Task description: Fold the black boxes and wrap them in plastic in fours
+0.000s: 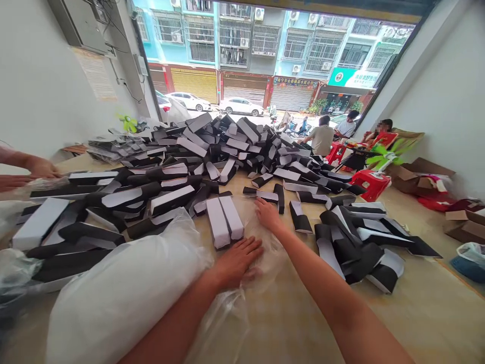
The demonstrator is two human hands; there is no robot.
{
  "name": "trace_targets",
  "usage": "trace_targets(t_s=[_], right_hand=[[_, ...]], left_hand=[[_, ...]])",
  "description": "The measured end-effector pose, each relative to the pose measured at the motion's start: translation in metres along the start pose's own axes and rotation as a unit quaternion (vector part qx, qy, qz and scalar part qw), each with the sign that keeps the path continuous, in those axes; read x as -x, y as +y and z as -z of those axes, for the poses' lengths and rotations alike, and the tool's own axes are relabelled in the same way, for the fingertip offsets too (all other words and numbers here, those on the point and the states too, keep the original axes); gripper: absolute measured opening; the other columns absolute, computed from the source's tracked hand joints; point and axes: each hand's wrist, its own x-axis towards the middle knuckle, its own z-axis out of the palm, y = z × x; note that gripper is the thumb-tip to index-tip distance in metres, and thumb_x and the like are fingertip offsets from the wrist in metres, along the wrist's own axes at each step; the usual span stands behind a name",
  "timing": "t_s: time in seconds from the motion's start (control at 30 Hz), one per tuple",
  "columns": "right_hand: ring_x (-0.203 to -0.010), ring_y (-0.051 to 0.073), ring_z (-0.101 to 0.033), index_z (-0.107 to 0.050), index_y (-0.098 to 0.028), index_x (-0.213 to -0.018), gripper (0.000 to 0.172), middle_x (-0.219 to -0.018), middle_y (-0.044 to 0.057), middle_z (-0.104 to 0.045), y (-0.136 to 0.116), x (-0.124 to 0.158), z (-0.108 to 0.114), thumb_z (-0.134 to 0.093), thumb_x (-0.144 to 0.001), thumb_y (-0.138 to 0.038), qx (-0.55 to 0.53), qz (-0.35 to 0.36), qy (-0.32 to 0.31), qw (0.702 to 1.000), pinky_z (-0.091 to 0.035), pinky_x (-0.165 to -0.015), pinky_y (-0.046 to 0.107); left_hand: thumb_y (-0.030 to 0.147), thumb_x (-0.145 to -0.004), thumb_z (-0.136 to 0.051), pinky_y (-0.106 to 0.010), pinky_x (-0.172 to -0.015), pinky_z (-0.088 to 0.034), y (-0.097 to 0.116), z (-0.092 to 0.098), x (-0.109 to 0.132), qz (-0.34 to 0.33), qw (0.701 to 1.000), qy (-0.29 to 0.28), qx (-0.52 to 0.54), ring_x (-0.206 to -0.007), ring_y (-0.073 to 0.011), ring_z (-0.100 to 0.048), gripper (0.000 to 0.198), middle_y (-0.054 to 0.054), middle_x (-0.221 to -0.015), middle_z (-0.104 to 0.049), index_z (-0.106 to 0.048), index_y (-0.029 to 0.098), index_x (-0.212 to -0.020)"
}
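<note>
The fingers of the left hand were spread open on a clear plastic bag, just below two white-and-black boxes; the right hand lay open too.

Open bench runs along the near right edge. Heaped boxes bar the far side; a stuffed plastic bag blocks the near left.

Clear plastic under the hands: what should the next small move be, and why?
Probably draw the clear plastic up around the two boxes, since the left hand and right hand rest on it beside them.
</note>
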Motion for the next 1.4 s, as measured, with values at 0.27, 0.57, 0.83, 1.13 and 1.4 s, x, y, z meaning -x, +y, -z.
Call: trace_targets(t_s=[0.27,0.57,0.83,1.13,1.4], right_hand=[[-0.128,0.036,-0.05,-0.067,-0.017,-0.122,0.035,-0.144,0.015,-0.056,0.035,0.003,0.037,-0.057,-0.088,-0.019,0.075,-0.111,0.104,0.985,-0.038,-0.104,0.049],[-0.107,0.031,-0.062,-0.069,-0.013,-0.117,0.037,-0.111,0.018,-0.07,0.082,-0.004,0.032,-0.054,-0.082,-0.016,-0.084,-0.211,0.158,0.961,-0.046,-0.094,0.042],[-0.108,0.03,-0.064,-0.065,-0.011,-0.118,0.041,-0.112,0.018,-0.071,0.084,-0.037,0.036,-0.048,-0.081,-0.016,-0.169,-0.221,0.217,0.936,-0.048,-0.096,0.043],[-0.101,0.025,-0.068,-0.075,-0.021,-0.099,0.039,-0.095,0.005,-0.077,0.06,-0.027,0.0,-0.059,-0.064,-0.012,-0.298,-0.228,0.119,0.919,-0.049,-0.098,0.036],[-0.07,0.022,-0.067,-0.07,-0.021,-0.084,0.021,-0.067,0.001,-0.067,0.058,-0.003,0.02,-0.057,-0.068,-0.027,-0.463,-0.259,0.183,0.827,-0.056,-0.071,0.035]], left_hand=[[0.047,-0.104,-0.036,-0.047,-0.125,-0.025,-0.001,0.0,-0.001,0.051,0.993,0.021,0.107,-0.151,-0.0245,-0.029,0.058,-0.007,-0.162,-0.034,-0.028,0.026,-0.157],[0.048,-0.103,-0.038,-0.047,-0.124,-0.028,-0.002,-0.001,0.001,0.041,0.982,0.071,0.168,-0.15,-0.0245,-0.032,0.055,-0.004,-0.161,-0.036,-0.034,0.03,-0.155],[0.055,-0.102,-0.031,-0.048,-0.124,-0.027,0.003,0.005,0.002,0.08,0.988,0.02,0.133,-0.152,-0.0255,-0.029,0.062,-0.007,-0.164,-0.029,-0.029,0.025,-0.157],[0.051,-0.104,-0.03,-0.045,-0.126,-0.024,0.003,0.003,0.002,0.061,0.985,0.055,0.151,-0.153,-0.0229,-0.025,0.059,-0.007,-0.165,-0.029,-0.033,0.023,-0.155],[0.044,-0.104,-0.034,-0.046,-0.125,-0.026,0.006,0.007,0.002,0.068,0.959,0.125,0.245,-0.15,-0.0229,-0.032,0.05,-0.006,-0.161,-0.037,-0.047,0.024,-0.148]])
